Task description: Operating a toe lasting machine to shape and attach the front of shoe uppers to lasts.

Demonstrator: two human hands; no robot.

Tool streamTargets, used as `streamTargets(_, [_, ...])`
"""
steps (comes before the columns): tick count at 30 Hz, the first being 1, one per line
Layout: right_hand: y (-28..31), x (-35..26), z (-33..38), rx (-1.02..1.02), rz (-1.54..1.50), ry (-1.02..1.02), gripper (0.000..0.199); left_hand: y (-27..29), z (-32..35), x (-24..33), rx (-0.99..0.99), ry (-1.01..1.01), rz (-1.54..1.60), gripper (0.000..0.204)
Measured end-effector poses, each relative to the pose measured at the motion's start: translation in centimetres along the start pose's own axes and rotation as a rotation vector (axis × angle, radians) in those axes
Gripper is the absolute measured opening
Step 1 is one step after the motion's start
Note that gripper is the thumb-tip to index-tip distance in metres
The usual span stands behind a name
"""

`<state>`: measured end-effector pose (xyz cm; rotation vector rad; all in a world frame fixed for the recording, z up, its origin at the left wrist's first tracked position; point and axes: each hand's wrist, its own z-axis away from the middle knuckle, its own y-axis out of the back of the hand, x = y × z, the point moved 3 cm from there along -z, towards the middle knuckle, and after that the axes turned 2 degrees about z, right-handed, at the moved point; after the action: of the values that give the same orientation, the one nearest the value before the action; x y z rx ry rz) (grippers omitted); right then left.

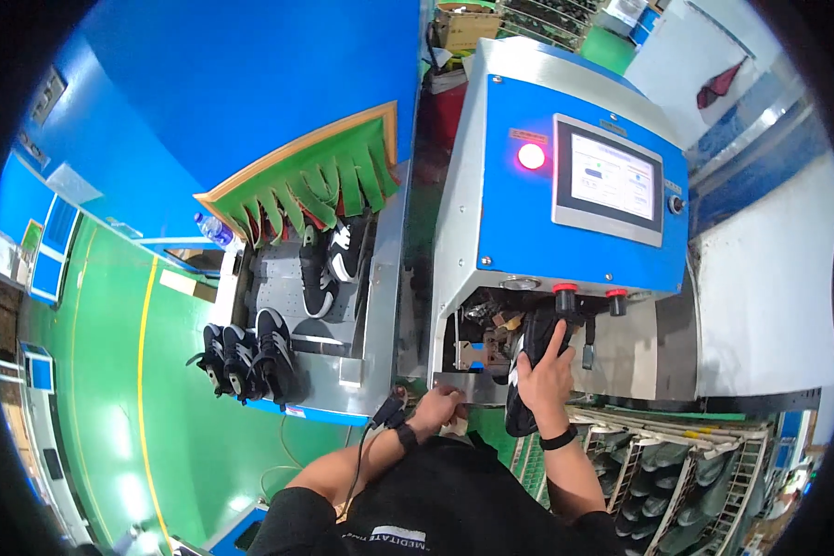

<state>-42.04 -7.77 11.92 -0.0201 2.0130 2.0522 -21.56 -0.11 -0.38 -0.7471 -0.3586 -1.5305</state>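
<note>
— Black sneaker with white side stripes (528, 375): where do we have it?

— We hold it at the open front of the blue and grey metal machine (519, 222), just under its two red-capped knobs (565, 295). Its long axis runs nearly upright, one end up into the opening, the other down toward our body; we cannot tell toe from heel.

— And our grip?

— Our right hand (547, 380) wraps around it, fingers closed on the upper. Our left hand (438, 405) rests curled at the machine's steel ledge (463, 387); whether it pinches anything, we cannot tell.

— Anything else nearby?

— More black sneakers (250, 357) sit on the conveyor to our left.
</note>
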Motion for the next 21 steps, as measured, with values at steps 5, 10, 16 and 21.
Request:
streamTargets(5, [-0.5, 0.9, 2.9, 0.213, -0.101, 0.101, 0.096, -1.7, 2.9, 1.9, -0.221, 0.011, -0.034, 0.042])
streamTargets(10, [0.0, 1.8, 11.5, 0.412, -0.155, 0.184, 0.088, -2.8, 5.0, 3.4, -0.502, 0.002, 0.058, 0.057])
streamTargets(16, [5.0, 2.8, 23.0, 0.02, -0.265, 0.37, 0.078, -3.4, 6.0, -0.1, -0.729, 0.409, 0.454, 0.085])
streamTargets(21, [1.2, 5.1, 20.8, -0.262, -1.178, -0.388, 0.097, -1.7, 5.1, -4.5, -0.599, 0.512, 0.308, 0.058])
